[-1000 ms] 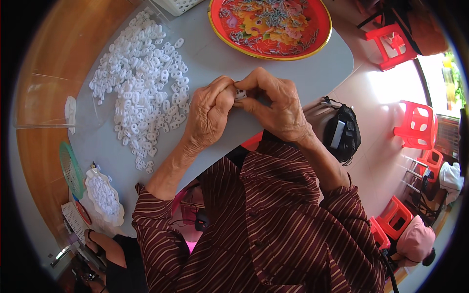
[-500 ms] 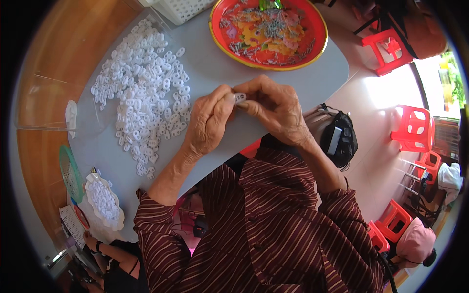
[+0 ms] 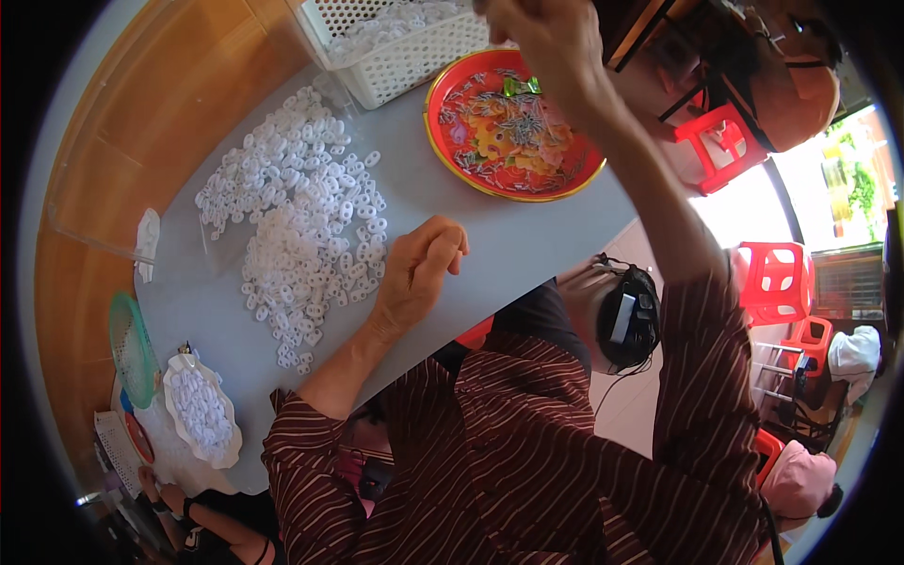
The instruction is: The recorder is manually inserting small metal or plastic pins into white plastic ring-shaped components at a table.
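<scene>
My left hand (image 3: 424, 266) is closed with its fingers curled in, just above the grey table, to the right of a large heap of small white plastic pieces with two holes each (image 3: 306, 221). Whatever it may hold is hidden. Up at the top edge my right hand (image 3: 556, 42) is stretched out beyond the red flowered tray (image 3: 455, 179), beside a white perforated basket (image 3: 405, 77). Its fingers look bent together and are partly cut off by the picture's edge, so their contents do not show. Small silvery metal parts (image 3: 523, 127) and a green wrapper (image 3: 521, 87) lie in the tray.
More white pieces (image 3: 395, 28) fill the basket. At lower left are a scalloped dish (image 3: 226, 454) of white pieces, a green strainer (image 3: 132, 348) and another person's arm (image 3: 226, 535). A black mesh bag (image 3: 629, 320) hangs near the table edge. Red stools (image 3: 777, 282) stand at right.
My hands have parted. The right one has swung up and away past the tray toward the basket; the left has closed near its former place. The white piece between them is no longer visible.
</scene>
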The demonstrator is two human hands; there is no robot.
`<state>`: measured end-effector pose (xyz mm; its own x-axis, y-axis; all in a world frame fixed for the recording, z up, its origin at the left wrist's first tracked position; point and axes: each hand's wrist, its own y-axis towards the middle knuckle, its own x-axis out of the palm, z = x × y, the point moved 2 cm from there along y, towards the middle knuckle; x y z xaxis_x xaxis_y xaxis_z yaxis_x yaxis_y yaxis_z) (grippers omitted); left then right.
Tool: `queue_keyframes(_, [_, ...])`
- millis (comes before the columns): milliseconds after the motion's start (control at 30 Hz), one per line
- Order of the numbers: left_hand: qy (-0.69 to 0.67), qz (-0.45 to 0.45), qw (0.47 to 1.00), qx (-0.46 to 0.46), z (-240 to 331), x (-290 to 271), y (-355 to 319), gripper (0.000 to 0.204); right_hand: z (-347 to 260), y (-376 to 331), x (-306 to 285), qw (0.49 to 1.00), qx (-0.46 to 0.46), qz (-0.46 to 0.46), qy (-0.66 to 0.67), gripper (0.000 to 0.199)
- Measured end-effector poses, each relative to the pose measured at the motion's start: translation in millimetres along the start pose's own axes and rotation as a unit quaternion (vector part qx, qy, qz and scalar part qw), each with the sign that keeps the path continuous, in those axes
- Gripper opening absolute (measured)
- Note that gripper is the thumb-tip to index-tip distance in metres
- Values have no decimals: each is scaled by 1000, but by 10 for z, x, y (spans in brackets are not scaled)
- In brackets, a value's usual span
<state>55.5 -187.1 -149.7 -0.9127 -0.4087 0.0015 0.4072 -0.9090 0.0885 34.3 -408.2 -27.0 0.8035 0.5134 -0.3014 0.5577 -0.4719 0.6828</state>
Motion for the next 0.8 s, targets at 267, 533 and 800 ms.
queue_keyframes(267, [24, -14, 999, 21, 71, 84, 96, 31, 581, -297, 94, 981, 73, -102, -149, 17])
queue_keyframes(533, [21, -28, 999, 0, 66, 91, 96, 34, 734, -551, 193, 939, -139, -257, -183, 16])
queue_keyframes(800, [42, -29, 998, -31, 97, 80, 65, 34, 610, -560, 339, 834, -173, -386, -355, 6])
